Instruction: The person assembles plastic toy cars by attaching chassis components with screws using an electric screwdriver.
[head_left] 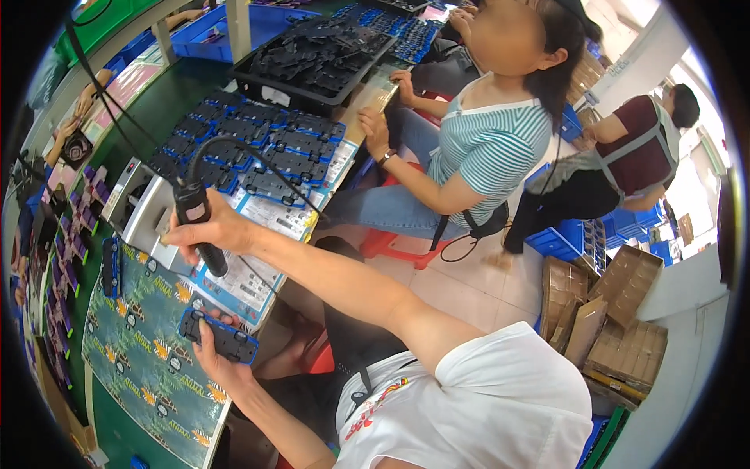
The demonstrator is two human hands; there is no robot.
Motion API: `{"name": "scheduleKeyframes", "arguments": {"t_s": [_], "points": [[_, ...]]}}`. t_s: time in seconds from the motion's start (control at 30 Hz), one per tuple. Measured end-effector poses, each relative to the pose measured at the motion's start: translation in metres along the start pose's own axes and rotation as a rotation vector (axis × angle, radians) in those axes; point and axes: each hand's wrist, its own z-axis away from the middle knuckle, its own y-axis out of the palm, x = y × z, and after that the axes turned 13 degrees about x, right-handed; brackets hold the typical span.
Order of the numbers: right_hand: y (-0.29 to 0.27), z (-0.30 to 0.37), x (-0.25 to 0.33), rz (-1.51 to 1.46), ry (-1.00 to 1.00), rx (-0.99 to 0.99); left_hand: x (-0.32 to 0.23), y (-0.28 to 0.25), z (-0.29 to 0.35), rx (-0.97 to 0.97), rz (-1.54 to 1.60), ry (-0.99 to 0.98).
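Observation:
My right hand (221, 227) grips a black electric screwdriver (191, 205), with its cord curving up from the top end. It is tilted, its lower end above the table edge. Below it, my left hand (212, 358) holds a toy car chassis (223, 338), black with a blue rim, the thumb lying over it. The screwdriver and the chassis are apart. A patterned sheet with animal pictures (148, 367) lies under and beside my left hand. Next to my right hand stands a pale box-shaped device (152, 223); its kind is not plain.
Rows of blue-and-black chassis (293, 152) cover the table beyond my right hand. A black tray (312, 66) of dark plastic parts and a blue bin (207, 35) stand farther back. A co-worker in a striped top (492, 133) sits close by. Cardboard boxes (625, 328) are stacked at right.

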Motion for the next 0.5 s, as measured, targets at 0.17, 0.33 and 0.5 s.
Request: {"name": "scheduleKeyframes", "arguments": {"t_s": [0.17, 0.33, 0.5], "points": [[0.000, 0.021, 0.013, 0.137, 0.031, -0.173, 0.013, 0.006, -0.011, -0.010, -0.042, -0.059], [0.038, 0.014, 0.050, 0.094, -0.357, 0.161, 0.002, 0.028, -0.004, -0.008, -0.025, -0.071], [0.060, 0.009, 0.028, 0.026, -0.291, 0.280, -0.002, 0.020, -0.003, -0.040, -0.075, -0.085]]}}
